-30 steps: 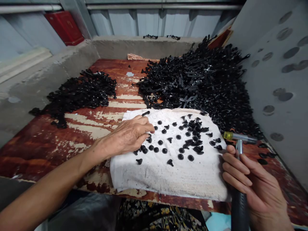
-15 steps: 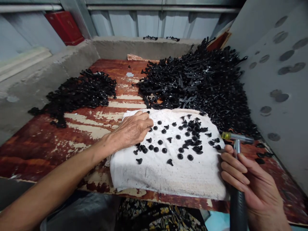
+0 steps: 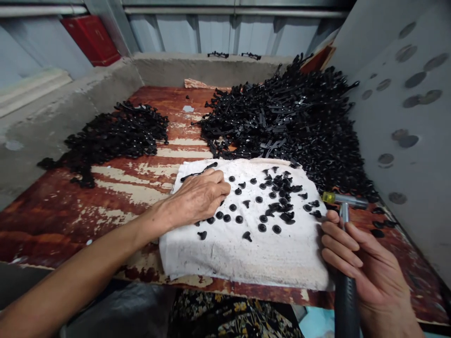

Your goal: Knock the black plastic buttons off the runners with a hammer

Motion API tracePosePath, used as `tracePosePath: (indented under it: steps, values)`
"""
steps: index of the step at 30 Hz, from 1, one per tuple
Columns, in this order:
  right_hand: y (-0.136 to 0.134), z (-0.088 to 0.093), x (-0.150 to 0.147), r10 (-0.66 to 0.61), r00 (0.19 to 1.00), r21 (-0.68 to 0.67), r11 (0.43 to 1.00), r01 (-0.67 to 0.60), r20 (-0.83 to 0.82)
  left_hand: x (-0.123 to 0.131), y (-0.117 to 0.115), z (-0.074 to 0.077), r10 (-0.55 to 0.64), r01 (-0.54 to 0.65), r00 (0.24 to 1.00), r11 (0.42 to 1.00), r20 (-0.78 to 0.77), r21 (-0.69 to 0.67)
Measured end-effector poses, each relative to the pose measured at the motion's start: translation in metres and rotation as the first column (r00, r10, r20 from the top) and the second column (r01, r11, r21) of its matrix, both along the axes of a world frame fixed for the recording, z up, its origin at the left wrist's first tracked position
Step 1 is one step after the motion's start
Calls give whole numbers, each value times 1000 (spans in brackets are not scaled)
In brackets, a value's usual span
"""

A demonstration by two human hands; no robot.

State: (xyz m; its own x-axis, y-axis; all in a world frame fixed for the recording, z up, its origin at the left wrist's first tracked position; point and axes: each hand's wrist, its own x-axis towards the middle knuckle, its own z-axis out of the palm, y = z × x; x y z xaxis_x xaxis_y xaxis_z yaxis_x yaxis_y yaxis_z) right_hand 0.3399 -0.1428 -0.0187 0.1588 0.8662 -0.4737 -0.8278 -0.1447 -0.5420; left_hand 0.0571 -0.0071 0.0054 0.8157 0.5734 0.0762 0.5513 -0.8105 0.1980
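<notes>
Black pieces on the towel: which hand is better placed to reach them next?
Left, likely: the left hand rests on the towel beside the black pieces, while the right hand grips a hammer.

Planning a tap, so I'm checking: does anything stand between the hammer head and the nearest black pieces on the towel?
Nothing visible does. The hammer head, held in the right hand, is just right of the nearest pieces on the towel.

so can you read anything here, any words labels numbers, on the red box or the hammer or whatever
No readable text anywhere in this view.
The red box by the back wall: no legible marking.
The hammer in the right hand: no lettering visible.
The black plastic pieces: too small to tell.
</notes>
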Motion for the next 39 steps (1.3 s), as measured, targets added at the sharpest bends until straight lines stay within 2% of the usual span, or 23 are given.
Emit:
tracePosePath:
  steps: [4,6,10,16,23,26,29,32,36,39]
  values:
    - [0,2,-1,22,1000,16,1000,-22,11,-6,3,7,30,-25,998,996,62,-84]
    - [0,2,0,29,999,16,999,-30,13,-11,3,8,59,-53,996,995,70,-84]
    - [-1,0,3,33,999,20,999,-33,0,-14,3,3,45,-43,999,998,25,-51]
    - [-5,-5,7,76,997,42,996,-75,-35,-4,5,0,47,-46,998,999,-48,11]
    - [-4,-3,6,64,998,41,997,-63,-15,3,14,11,80,-91,990,991,-112,-100]
    - [-4,-3,7,70,997,41,997,-69,-28,6,15,10,139,-142,981,990,-132,-10]
    - [-4,-3,7,67,997,51,997,-64,-45,11,15,8,189,-182,979,979,-82,88]
    - [-3,-3,5,60,998,58,997,-58,-34,21,14,8,135,-127,990,983,-51,136]
    - [-1,-6,4,65,998,95,993,-64,-13,39,9,11,36,-18,995,982,-89,190]
    - [0,-7,4,82,997,123,989,-80,-12,49,4,12,-13,34,992,985,-122,166]
